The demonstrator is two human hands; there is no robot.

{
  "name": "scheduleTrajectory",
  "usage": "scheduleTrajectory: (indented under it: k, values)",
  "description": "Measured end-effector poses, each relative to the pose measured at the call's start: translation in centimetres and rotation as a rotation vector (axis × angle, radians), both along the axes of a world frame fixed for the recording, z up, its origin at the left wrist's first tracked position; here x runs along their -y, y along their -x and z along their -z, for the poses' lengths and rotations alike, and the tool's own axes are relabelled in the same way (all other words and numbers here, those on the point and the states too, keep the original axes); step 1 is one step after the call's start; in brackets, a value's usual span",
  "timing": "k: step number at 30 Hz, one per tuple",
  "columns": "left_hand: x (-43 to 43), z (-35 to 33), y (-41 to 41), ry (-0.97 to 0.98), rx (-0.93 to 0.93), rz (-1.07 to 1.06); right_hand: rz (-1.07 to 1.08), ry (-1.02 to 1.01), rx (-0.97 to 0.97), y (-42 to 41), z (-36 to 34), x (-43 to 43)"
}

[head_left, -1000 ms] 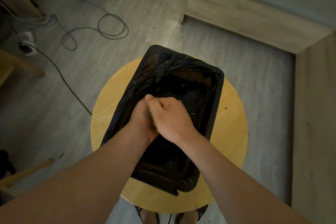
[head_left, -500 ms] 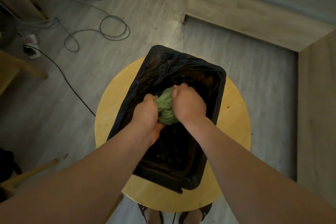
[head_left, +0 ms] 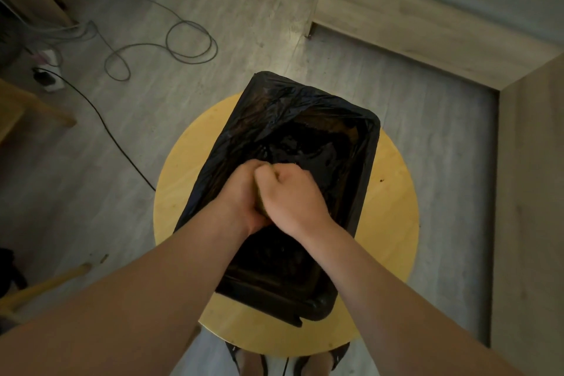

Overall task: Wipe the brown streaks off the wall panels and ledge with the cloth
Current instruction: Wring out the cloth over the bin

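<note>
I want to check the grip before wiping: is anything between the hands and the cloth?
Nothing visible. The left hand and right hand both grip the cloth directly, bunched between them over the black-lined tub; only a green sliver shows.

No text, label, brand, number or sign can be read: none on the black-lined tub (head_left: 374, 143), the sliver of cloth (head_left: 262, 208) over it, the round yellow counter (head_left: 393, 223) under it, or the white power strip (head_left: 56, 85) far left of it.

A black plastic-lined rectangular tub (head_left: 305, 106) sits on a round yellow wooden stool (head_left: 393, 207). Thin grey cable (head_left: 216, 47) loops across the floor.
</note>
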State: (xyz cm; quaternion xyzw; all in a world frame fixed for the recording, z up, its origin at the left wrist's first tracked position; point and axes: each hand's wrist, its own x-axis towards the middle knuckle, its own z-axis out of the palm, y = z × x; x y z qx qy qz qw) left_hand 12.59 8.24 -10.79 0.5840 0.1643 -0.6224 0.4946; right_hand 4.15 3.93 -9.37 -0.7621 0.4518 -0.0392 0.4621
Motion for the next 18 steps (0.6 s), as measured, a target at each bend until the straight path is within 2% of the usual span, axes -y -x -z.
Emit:
scheduleTrajectory:
  k: [4, 11, 14, 18]
  values:
    - [0.1, -0.9, 0.2, 0.049, 0.054, 0.044, -0.074, 0.185, 0.011, -0.2, -0.7, -0.3]
    - [0.9, -1.4, -0.1, 0.006, 0.151, -0.071, -0.048, 0.465, -0.264, -0.8, 1.4, 1.3]
    - [0.3, -1.3, 0.1, -0.030, 0.209, -0.027, 0.059, 0.393, -0.400, -1.0, 3.1, 3.3]
    - [-0.6, -1.0, 0.0, -0.160, 0.148, 0.224, 0.323, 0.182, -0.318, -1.0, 4.3, 3.4]
